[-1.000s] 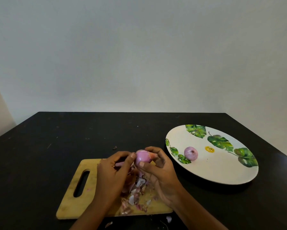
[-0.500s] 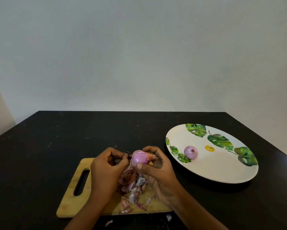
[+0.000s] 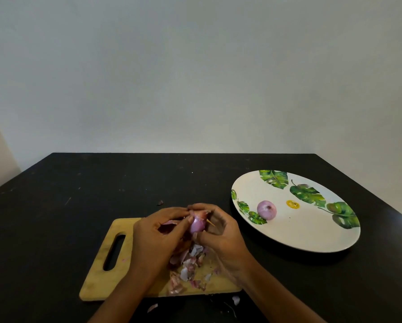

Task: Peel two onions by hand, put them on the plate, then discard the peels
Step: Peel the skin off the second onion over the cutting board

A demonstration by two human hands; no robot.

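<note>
A small purple onion is held above the wooden cutting board. My right hand grips it from the right and below. My left hand pinches skin at the onion's top and left side with thumb and fingers. Part of the onion is hidden by both hands. A peeled onion lies on the left part of the white plate with green leaf prints. A heap of loose peels lies on the board under my hands.
The black table carries the board near its front edge and the plate to the right. Stray peel scraps lie at the table's front and one behind the board. A plain wall stands behind.
My left hand came back to the onion and now pinches skin at its top. The onion has turned in my right hand, its tip pointing up and left.
</note>
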